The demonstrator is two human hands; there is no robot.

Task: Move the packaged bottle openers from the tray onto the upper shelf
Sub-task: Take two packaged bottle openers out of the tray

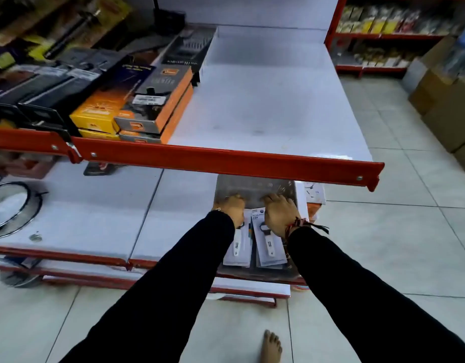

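A clear plastic tray [255,191] sits on the lower shelf, right of centre, partly under the upper shelf's red front rail. Two stacks of packaged bottle openers lie in it: the left pack [238,248] and the right pack [269,247], white cards with white-handled openers. My left hand [232,208] rests on the top end of the left pack, fingers curled down over it. My right hand [278,212] covers the top end of the right pack the same way. Both packs lie flat in the tray. The upper shelf [265,100] is a white board, bare on its right half.
Orange and black boxed goods [152,100] fill the upper shelf's left half. The red rail [226,159] overhangs the tray. A round wire-rimmed item [11,208] lies at the lower shelf's left. Cardboard boxes [446,108] stand on the floor at right. A bare foot [270,347] is below.
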